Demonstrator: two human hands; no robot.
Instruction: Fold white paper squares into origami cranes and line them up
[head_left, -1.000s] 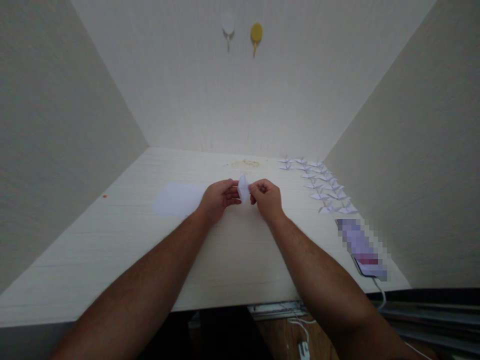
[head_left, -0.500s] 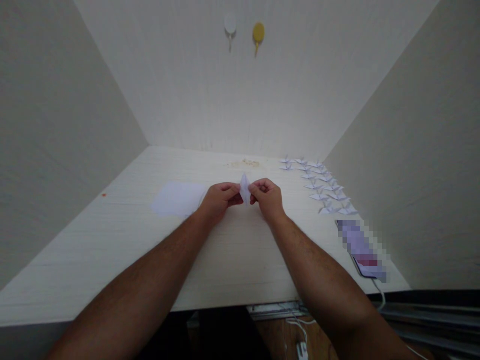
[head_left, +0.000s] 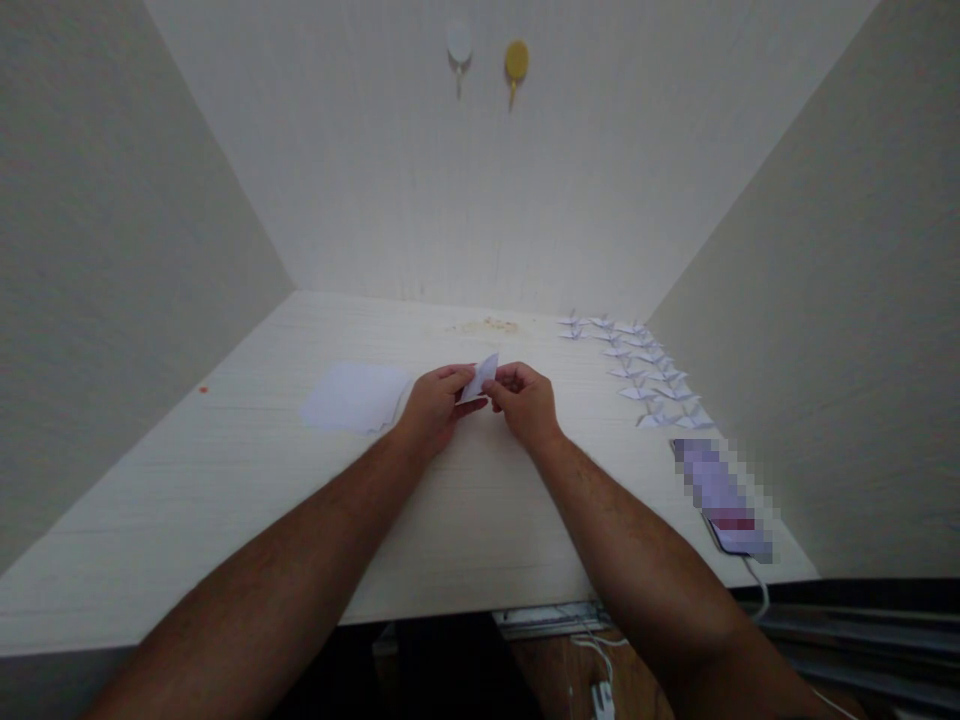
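Note:
A small folded piece of white paper [head_left: 481, 376] is held just above the middle of the table, its pointed end tilted up to the right. My left hand [head_left: 441, 402] pinches its left side between thumb and fingers. From the right, my right hand [head_left: 527, 398] grips its lower right edge, the thumb pressed on the paper. The fingers partly hide the lower part of the folds. Beside my left forearm lies a stack of white paper sheets [head_left: 352, 395].
Several folded paper cranes [head_left: 634, 378] stand in rows at the table's right. Nearer me lies a phone [head_left: 720, 500], its screen blurred out, with a white cable [head_left: 763, 590]. Walls enclose the white table [head_left: 465, 520]. Two hooks, one white [head_left: 459, 45], one yellow [head_left: 516, 62], hang on the back wall.
The folded paper has turned from upright to slanting up to the right. My right hand has shifted slightly left, closer to my left hand.

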